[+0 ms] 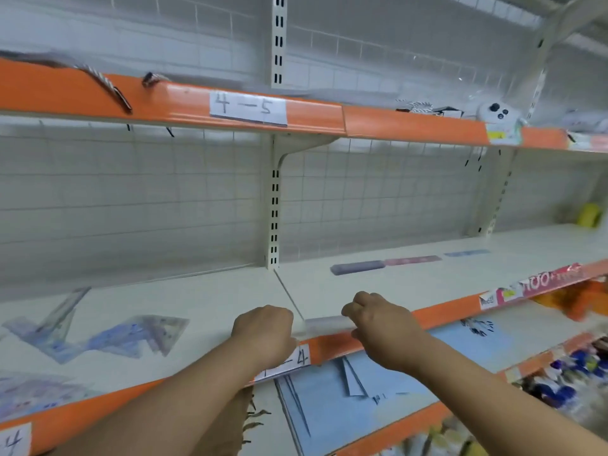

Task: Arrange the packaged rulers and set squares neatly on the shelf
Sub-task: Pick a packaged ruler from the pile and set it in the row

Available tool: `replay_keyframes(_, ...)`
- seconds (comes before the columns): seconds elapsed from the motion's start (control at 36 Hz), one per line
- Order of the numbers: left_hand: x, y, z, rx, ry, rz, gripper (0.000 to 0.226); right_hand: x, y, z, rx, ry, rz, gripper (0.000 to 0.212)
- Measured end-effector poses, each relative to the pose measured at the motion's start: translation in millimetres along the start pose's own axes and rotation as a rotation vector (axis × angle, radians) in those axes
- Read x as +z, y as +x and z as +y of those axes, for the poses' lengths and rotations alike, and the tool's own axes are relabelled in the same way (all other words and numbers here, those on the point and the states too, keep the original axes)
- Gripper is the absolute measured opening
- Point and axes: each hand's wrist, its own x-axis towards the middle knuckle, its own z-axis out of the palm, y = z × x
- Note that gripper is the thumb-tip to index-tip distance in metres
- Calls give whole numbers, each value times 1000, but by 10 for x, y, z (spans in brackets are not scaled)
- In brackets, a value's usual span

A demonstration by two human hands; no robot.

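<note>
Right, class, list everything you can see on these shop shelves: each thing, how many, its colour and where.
clear plastic ruler packet: one, transparent, middle shelf, front edge
packaged set squares: at least four, bluish, middle shelf, left
flat packaged rulers: three, purple, pink, blue, middle shelf, rear right
white paper label: one, white, upper shelf, orange edge
yellow blurred object: one, yellow, far right
left hand: one, holds packet's left end
right hand: one, pinches packet's right end

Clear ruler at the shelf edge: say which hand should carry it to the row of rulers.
Right, probably. Both hands grip the ruler, but the row lies back and to the right, nearer the right hand than the left hand.
</note>
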Motion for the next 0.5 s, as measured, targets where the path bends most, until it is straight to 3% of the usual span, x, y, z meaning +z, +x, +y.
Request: replay_keyframes(0.5, -28, 1051, 624, 165, 10, 1, 33, 182, 214, 937, 166, -49, -11, 30)
